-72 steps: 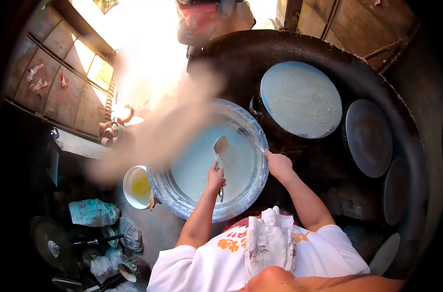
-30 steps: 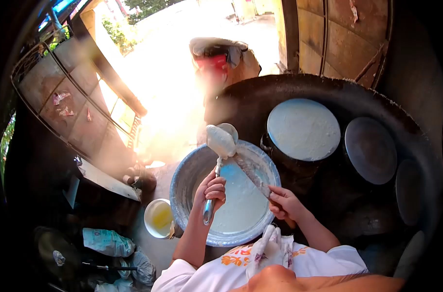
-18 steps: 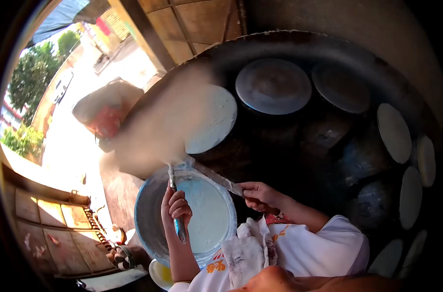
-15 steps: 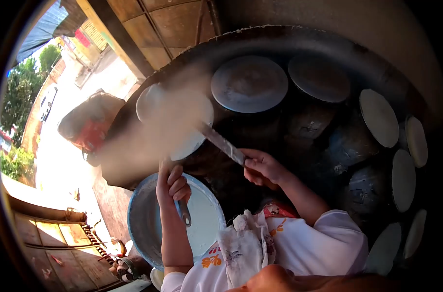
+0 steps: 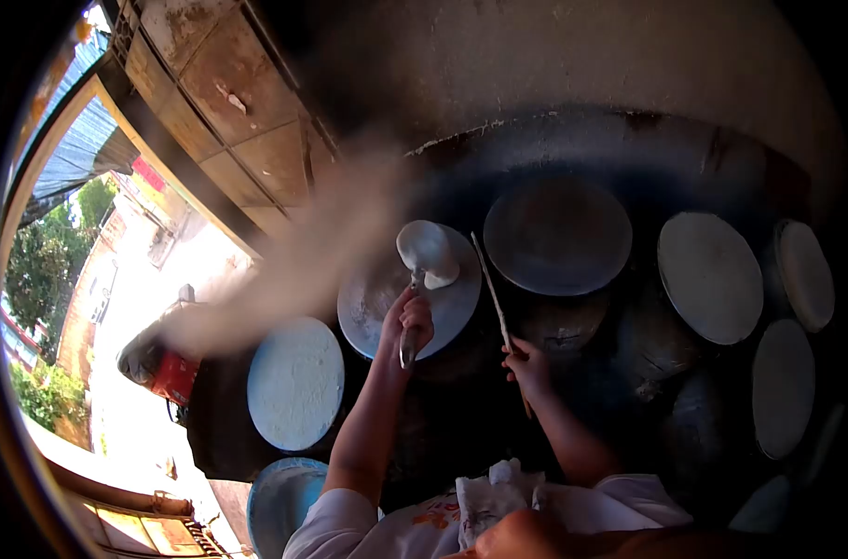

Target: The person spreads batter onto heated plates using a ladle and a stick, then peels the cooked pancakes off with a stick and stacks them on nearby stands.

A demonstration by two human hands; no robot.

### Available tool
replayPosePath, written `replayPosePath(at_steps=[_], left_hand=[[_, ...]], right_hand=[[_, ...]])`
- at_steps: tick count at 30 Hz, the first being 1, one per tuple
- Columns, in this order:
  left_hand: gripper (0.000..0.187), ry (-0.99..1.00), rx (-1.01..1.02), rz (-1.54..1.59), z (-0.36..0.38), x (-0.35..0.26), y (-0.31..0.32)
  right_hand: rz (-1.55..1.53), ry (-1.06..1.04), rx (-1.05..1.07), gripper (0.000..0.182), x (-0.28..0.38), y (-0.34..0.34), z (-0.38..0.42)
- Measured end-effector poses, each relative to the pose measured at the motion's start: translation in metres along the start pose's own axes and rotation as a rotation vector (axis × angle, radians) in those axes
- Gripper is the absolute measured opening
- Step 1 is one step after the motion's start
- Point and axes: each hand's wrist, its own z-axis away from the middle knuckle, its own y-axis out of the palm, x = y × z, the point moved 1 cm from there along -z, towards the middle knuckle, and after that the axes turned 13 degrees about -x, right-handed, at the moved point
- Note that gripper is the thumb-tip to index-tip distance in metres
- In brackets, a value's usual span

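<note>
In my left hand [image 5: 411, 321] is the handle of a ladle [image 5: 419, 244], fingers closed around it. The ladle's bowl is tilted over a round griddle plate [image 5: 368, 298], with white batter [image 5: 443, 270] at its lower right side. My right hand [image 5: 528, 366] grips a long, thin flat spreader [image 5: 487, 279], seen nearly edge-on, pointing up between two plates. A plate covered with white batter [image 5: 296, 382] lies to the left. Right of the spreader sits a dark, bare-looking plate [image 5: 559, 233].
More round plates with pale tops curve down the right side, such as this pale plate [image 5: 711, 278]. A blue-rimmed basin [image 5: 289, 470] stands at lower left, partly cut off. Steam [image 5: 284, 270] drifts across the upper left. Beyond the plates rises a wall [image 5: 573, 56].
The view has swung, and the basin sits lower. My left hand has brought the ladle up from the basin area over a plate. The spreader now points more upright in my right hand.
</note>
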Motion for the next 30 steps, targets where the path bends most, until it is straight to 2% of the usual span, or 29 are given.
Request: replayPosePath(at_steps=[1,3,5,6,7,8,9,10,11,13,14,17,19,21,22,23,25,27,30], left_hand=[[0.030,0.037,-0.046,-0.051,-0.012,-0.006,-0.004],[0.012,0.269,-0.216,-0.327,-0.023,-0.011,-0.007],[0.022,0.427,-0.382,-0.648,-0.031,-0.012,-0.008],[0.032,0.476,-0.455,-0.846,-0.034,-0.014,-0.001],[0.043,0.524,-0.532,-1.048,-0.037,-0.020,0.006],[0.049,0.570,-0.591,-1.097,-0.044,-0.028,0.009],[0.051,0.630,-0.607,-1.161,-0.048,-0.034,0.009],[0.052,0.686,-0.626,-1.231,-0.052,-0.042,0.011],[0.053,0.731,-0.647,-1.301,-0.051,-0.048,0.010],[0.054,0.786,-0.679,-1.350,-0.047,-0.073,-0.001],[0.054,0.818,-0.659,-1.376,-0.052,-0.083,0.002],[0.054,0.945,-0.724,-1.492,-0.055,-0.099,0.005],[0.052,1.000,-0.690,-1.553,-0.037,-0.121,0.002],[0.053,0.998,-0.690,-1.599,-0.023,-0.133,0.003],[0.054,0.974,-0.708,-1.595,-0.017,-0.141,0.001],[0.054,0.983,-0.753,-1.627,-0.015,-0.144,0.000],[0.052,1.062,-0.789,-1.721,-0.019,-0.156,-0.006],[0.051,1.134,-0.845,-1.822,-0.023,-0.166,-0.007],[0.051,1.155,-0.880,-1.888,0.011,-0.173,-0.004]], right_hand=[[0.015,0.007,-0.035,0.043,-0.004,0.010,-0.006],[-0.142,0.053,-0.082,0.042,-0.016,0.025,-0.005],[-0.124,-0.041,-0.097,0.037,-0.028,0.039,-0.006],[-0.054,-0.007,-0.109,0.043,-0.030,0.046,-0.011],[0.027,-0.144,-0.174,0.043,-0.028,0.053,-0.019],[0.114,-0.268,-0.238,0.044,-0.029,0.059,-0.022],[0.206,-0.383,-0.299,0.045,-0.033,0.067,-0.021],[0.219,-0.583,-0.332,0.045,-0.045,0.068,-0.025],[0.302,-0.622,-0.309,0.043,-0.037,0.072,-0.018],[0.482,-0.703,-0.272,0.040,0.000,0.074,-0.012],[0.570,-0.675,-0.181,0.044,0.004,0.084,-0.023],[0.597,-0.852,-0.269,0.043,0.001,0.102,-0.072],[0.793,-0.837,-0.310,0.043,0.028,0.074,-0.044],[0.792,-0.789,-0.216,0.034,0.024,0.070,-0.016],[0.767,-0.785,-0.170,0.037,0.024,0.084,-0.007],[0.771,-0.793,-0.167,0.033,0.010,0.105,-0.016],[0.718,-0.640,-0.184,0.026,-0.014,0.148,-0.065],[0.725,-0.917,-0.265,0.019,0.025,0.133,-0.073],[0.800,-0.893,-0.285,0.021,0.024,0.106,-0.039]])
